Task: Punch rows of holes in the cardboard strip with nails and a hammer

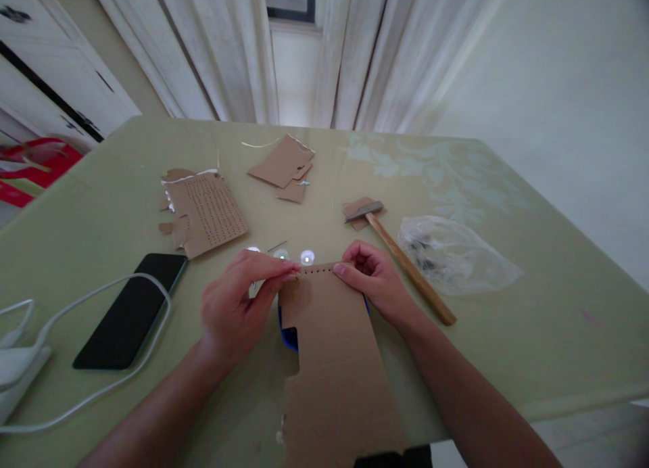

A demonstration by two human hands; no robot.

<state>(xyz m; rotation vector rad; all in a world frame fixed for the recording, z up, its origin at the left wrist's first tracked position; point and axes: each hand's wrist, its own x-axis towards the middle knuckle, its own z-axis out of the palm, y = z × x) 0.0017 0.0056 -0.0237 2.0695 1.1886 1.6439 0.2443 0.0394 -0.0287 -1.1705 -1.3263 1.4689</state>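
One cardboard strip (334, 346) extends through the near middle, its far right corner clamped in the right hand (378, 278); the left hand (241, 295) pinches at its far left corner (on what, I cannot tell). Right, one hammer (405, 265); left, one phone (132, 312).

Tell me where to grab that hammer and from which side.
The hammer is probably best gripped by the near half of its wooden handle, from above and the near side: that slim end lies closest, the head lies farther off over a cardboard scrap, and a plastic bag flanks the right.
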